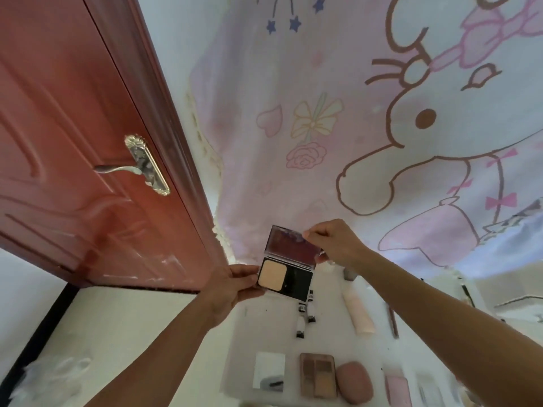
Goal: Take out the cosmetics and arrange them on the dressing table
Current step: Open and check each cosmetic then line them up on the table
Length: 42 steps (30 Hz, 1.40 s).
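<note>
- Compact: open, lid raised, held up over the white worktop; a pale powder pan fills the left half of its base.
- Door: red-brown, left of the compact.
- Left hand: grips the left edge of the compact's base.
- White card: on the worktop, below the compact.
- Small bottles: just below the compact.
- Palette: below the compact, beside the card.
- Right hand: pinches the compact lid's upper right corner.
- Pink tube: lying below and right of the compact.

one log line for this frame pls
state: powder compact open, held above dressing table | left hand: holds base | right hand: pinches lid | on table: eyeshadow palette, pink tube, pink sponge
</note>
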Motion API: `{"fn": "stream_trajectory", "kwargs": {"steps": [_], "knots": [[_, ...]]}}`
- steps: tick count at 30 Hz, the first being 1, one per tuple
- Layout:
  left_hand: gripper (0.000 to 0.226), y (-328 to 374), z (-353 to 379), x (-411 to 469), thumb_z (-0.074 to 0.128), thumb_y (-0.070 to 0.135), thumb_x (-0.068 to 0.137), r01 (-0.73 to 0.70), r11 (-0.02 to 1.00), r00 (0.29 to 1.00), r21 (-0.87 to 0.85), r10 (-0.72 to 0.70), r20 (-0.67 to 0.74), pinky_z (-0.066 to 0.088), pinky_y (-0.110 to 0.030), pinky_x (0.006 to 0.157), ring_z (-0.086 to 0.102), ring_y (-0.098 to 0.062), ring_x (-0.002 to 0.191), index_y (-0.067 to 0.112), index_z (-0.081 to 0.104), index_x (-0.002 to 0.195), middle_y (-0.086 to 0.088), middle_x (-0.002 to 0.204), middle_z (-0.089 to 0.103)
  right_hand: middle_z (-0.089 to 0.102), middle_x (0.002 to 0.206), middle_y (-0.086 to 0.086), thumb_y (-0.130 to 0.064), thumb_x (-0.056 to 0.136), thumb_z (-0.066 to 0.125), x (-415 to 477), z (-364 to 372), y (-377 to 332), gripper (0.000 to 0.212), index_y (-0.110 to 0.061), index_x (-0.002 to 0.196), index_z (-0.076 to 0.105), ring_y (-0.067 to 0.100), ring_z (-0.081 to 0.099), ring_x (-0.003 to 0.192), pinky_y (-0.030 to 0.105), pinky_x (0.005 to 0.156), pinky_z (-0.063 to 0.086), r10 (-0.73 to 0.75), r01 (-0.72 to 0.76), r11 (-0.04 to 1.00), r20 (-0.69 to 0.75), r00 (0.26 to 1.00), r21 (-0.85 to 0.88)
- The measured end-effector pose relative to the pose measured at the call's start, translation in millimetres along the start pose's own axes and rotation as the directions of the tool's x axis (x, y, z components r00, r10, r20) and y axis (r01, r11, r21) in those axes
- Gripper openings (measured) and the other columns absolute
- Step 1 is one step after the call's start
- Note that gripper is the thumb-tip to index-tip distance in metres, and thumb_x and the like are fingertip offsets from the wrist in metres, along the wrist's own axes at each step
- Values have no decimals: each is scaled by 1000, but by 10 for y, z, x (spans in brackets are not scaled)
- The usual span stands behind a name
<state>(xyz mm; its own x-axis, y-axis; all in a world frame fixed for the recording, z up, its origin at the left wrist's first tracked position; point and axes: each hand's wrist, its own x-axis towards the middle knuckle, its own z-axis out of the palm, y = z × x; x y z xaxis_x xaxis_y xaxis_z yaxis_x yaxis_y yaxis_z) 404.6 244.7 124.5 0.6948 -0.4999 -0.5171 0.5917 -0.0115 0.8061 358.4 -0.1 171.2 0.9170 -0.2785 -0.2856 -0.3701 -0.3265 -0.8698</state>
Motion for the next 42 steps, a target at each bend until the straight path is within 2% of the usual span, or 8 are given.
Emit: {"fn": "stream_trajectory", "kwargs": {"steps": [5, 9, 13, 17, 23, 32, 38, 42], "knots": [[26, -575, -229, 111, 51, -15, 89, 118, 993, 979, -23, -120, -167, 60, -34, 77, 69, -27, 76, -15, 60, 113, -24, 90, 69, 71, 80, 6, -16, 93, 66, 176, 524, 477, 15, -6, 99, 75, 22, 64, 58, 42, 68, 61, 26, -20, 994, 52, 998, -111], [24, -950, -354, 195, 55, -15, 87, 209, 978, 941, -21, -207, -269, 60, -35, 75, 69, -31, 78, -14, 61, 110, -29, 95, 67, 64, 64, -17, -18, 94, 65, 250, 818, 797, 11, -15, 90, 75, 17, 65, 57, 29, 66, 56, 14, 11, 976, 116, 993, -218], [17, -1188, -363, 291, 59, -13, 86, 293, 956, 886, 32, -259, -384, 61, -34, 70, 68, -33, 77, -9, 65, 101, -26, 95, 67, 68, 88, -5, -22, 96, 62, 343, 1017, 1070, 17, -13, 100, 76, 20, 69, 72, 27, 68, 56, 52, -2, 958, 165, 985, -288], [12, -1332, -358, 418, 64, -7, 86, 378, 921, 823, 92, -289, -489, 60, -34, 72, 69, -29, 74, 4, 67, 89, -16, 87, 68, 67, 83, -6, -21, 96, 62, 433, 1175, 1273, 19, -12, 100, 77, 5, 57, 72, 20, 69, 40, 34, 27, 943, 176, 984, -332], [9, -1461, -394, 576, 64, -3, 87, 408, 901, 762, 150, -246, -599, 61, -37, 72, 70, -31, 74, 5, 69, 86, -15, 88, 68, 74, 93, 1, -21, 96, 62, 455, 1337, 1432, 19, -10, 102, 77, 11, 61, 83, 23, 77, 43, 48, 0, 954, 153, 987, -300], [19, -1491, -379, 651, 57, -5, 90, 403, 898, 779, 178, -234, -581, 56, -30, 81, 69, -29, 89, 4, 68, 103, -3, 85, 64, 75, 98, -1, -23, 95, 62, 509, 1378, 1539, 20, -14, 104, 77, 7, 60, 86, 20, 76, 40, 93, -69, 964, 83, 992, -258], [27, -1472, -367, 691, 56, -7, 88, 380, 908, 799, 175, -227, -557, 53, -35, 86, 66, -32, 95, 16, 63, 75, -3, 82, 63, 72, 96, -3, -22, 95, 63, 569, 1393, 1496, 19, -12, 102, 77, 8, 59, 89, 23, 84, 43, 86, -77, 972, 28, 996, -223], [23, -1476, -387, 711, 55, -5, 89, 376, 910, 810, 175, -230, -540, 53, -36, 88, 65, -32, 94, 14, 63, 79, -6, 83, 63, 69, 94, -9, -26, 94, 63, 655, 1375, 1507, 17, -18, 101, 77, 8, 60, 92, 26, 85, 47, 107, -96, 963, 33, 994, -253]]}}
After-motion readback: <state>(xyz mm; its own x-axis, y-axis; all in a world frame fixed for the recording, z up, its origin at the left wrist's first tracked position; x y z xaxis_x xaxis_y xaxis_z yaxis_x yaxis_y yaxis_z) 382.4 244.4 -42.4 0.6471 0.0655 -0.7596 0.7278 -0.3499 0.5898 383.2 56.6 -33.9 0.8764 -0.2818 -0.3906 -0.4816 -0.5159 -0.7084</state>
